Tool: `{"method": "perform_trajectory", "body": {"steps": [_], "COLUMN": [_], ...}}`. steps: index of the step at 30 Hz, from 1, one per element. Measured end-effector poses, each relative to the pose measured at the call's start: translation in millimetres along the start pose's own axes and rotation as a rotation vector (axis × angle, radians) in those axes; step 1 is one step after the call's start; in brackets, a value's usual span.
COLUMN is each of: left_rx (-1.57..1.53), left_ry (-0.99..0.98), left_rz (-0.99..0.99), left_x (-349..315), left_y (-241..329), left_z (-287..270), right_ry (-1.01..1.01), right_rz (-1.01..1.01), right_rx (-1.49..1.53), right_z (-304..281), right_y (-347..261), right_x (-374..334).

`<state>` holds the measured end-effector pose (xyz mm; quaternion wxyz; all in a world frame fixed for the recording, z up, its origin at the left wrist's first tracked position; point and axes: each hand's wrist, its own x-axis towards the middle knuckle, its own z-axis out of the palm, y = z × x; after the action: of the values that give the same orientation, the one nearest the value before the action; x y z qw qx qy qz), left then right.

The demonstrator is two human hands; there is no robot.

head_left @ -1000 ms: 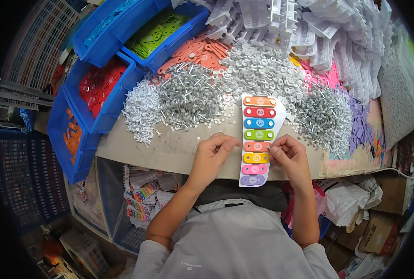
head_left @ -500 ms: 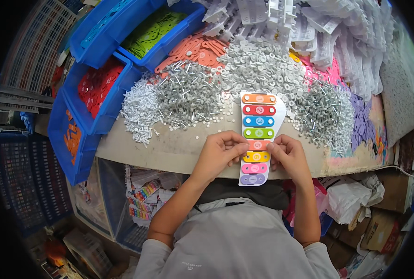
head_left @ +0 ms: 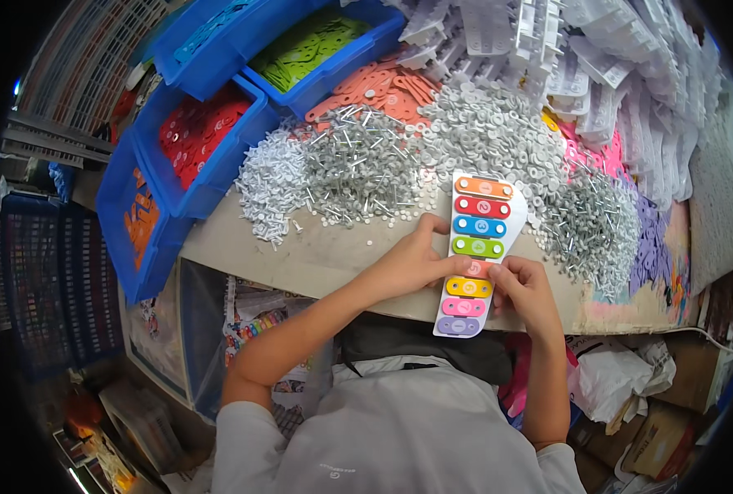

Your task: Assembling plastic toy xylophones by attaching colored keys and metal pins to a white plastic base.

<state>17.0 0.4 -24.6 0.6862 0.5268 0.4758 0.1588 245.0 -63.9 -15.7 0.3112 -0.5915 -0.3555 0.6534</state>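
A toy xylophone (head_left: 493,233) with a white base and a row of coloured bars is held upright at the table's near edge. My left hand (head_left: 420,262) grips its left edge, with the thumb stretched over the coral bar (head_left: 477,268) and the other fingers bent beside and behind the base. On the right edge, my right hand (head_left: 526,288) pinches near the same bar's other end; its lower fingers are curled and partly hidden. Pale round caps show at the ends of the upper bars. Dark holes mark the yellow, pink and purple bars (head_left: 459,326).
Behind the xylophone lie heaps of grey washers (head_left: 494,136), metal pins (head_left: 358,165) and white pins (head_left: 269,185). More metal pins (head_left: 589,218) are piled at the right. Blue bins (head_left: 165,218) with coloured bars stand left; white plastic bases (head_left: 630,99) are stacked at the far right.
The whole view has shifted, so the table's contents appear farther right. My left thumb has slid rightward across the coral bar. The xylophone leans slightly more, and my right hand stays at its edge.
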Motion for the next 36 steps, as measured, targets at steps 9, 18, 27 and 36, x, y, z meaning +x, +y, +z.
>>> {"method": "perform_trajectory", "body": {"steps": [9,18,27,36], "left_rx": [-0.351,-0.144,0.847,0.912], "left_ry": [-0.296,-0.122,1.104,1.133], "left_rz": [0.146,0.301,0.387,0.332], "left_x": [20.2,7.1,-78.2,-88.2], "left_y": [-8.8,-13.7,-37.0,-70.7], "left_z": [-2.3,0.8,-73.7,-85.0], "right_ry": [-0.054,-0.022,0.470,0.825], "right_rz": [0.021,-0.031,-0.385,-0.464], "right_rx": [0.013,0.000,0.240,-0.454], "right_z": [3.7,3.8,4.1,-19.5], "right_y": [-1.4,4.2,34.0,30.2], "right_x": [6.3,4.2,-6.0,-24.4]}}
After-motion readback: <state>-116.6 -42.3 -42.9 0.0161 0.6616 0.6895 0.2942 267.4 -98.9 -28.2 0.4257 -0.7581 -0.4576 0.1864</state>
